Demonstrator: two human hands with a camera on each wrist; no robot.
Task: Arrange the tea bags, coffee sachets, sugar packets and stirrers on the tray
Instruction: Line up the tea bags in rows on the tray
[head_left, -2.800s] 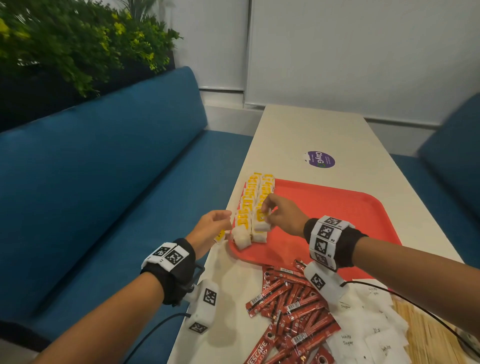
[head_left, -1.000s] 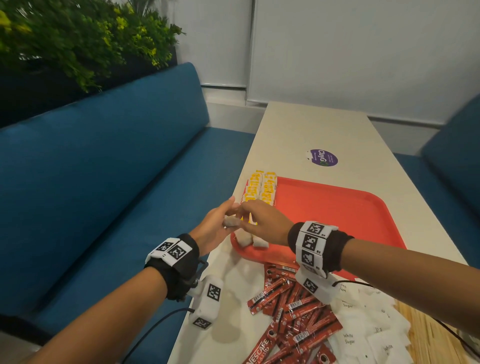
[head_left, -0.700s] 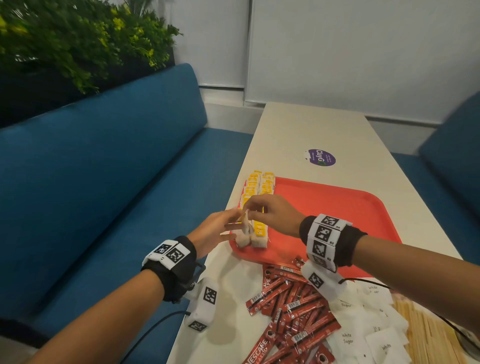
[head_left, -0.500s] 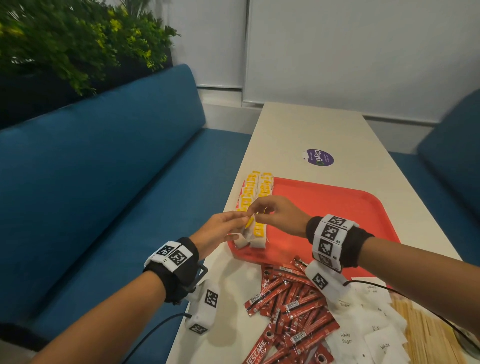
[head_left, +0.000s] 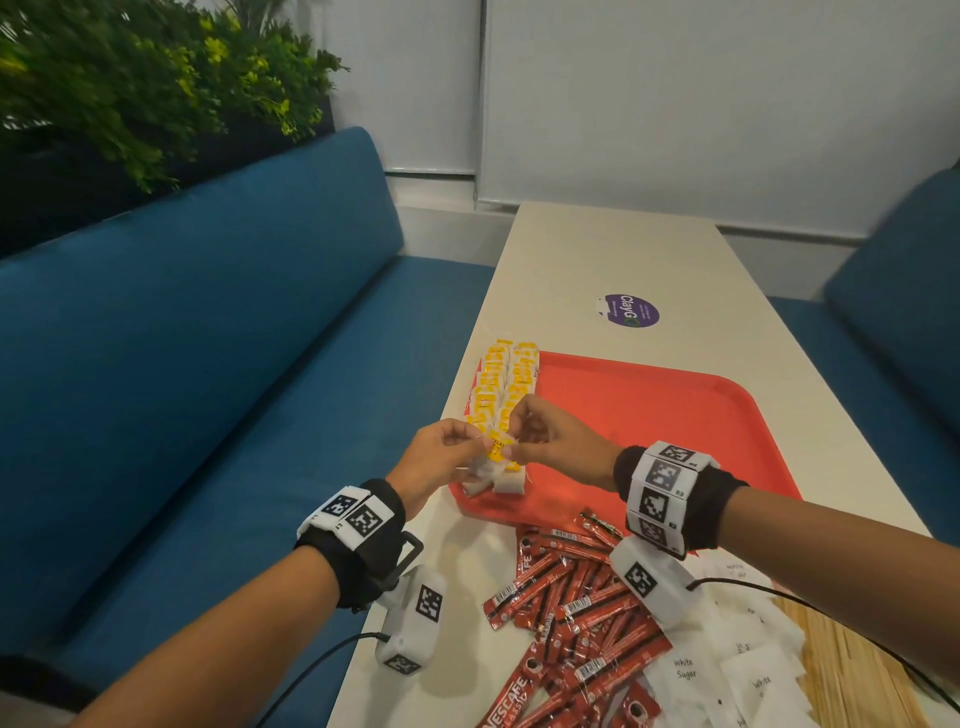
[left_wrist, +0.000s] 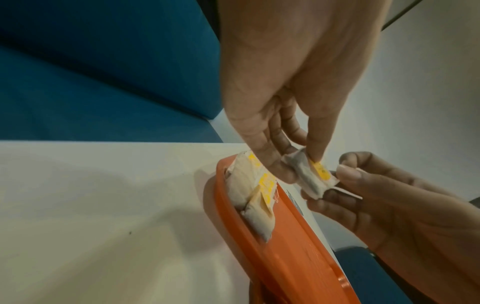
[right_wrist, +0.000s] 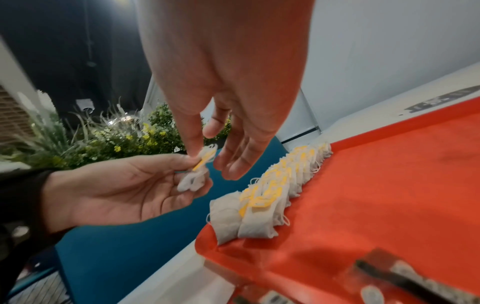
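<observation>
A red tray (head_left: 675, 415) lies on the white table, with tea bags (head_left: 506, 384) in two overlapping rows along its left edge. Just above the near left corner, both hands hold one loose tea bag (head_left: 496, 451) with a yellow tag. My left hand (head_left: 475, 449) pinches its body from the left (left_wrist: 311, 176). Against its tag end, my right hand (head_left: 514, 441) pinches from the right, as the left wrist view shows (left_wrist: 337, 185). In the right wrist view the bag (right_wrist: 193, 182) hangs beside the rows (right_wrist: 272, 191), clear of the tray (right_wrist: 376, 185).
Red coffee sachets (head_left: 571, 613) lie heaped in front of the tray, with white sugar packets (head_left: 727, 670) and wooden stirrers (head_left: 852, 670) to their right. A purple sticker (head_left: 631, 312) lies beyond the tray. A blue bench (head_left: 208, 389) runs along the table's left edge.
My right hand left the tea bag rows and met my left hand. Together they now hold one tea bag over the tray's near left corner.
</observation>
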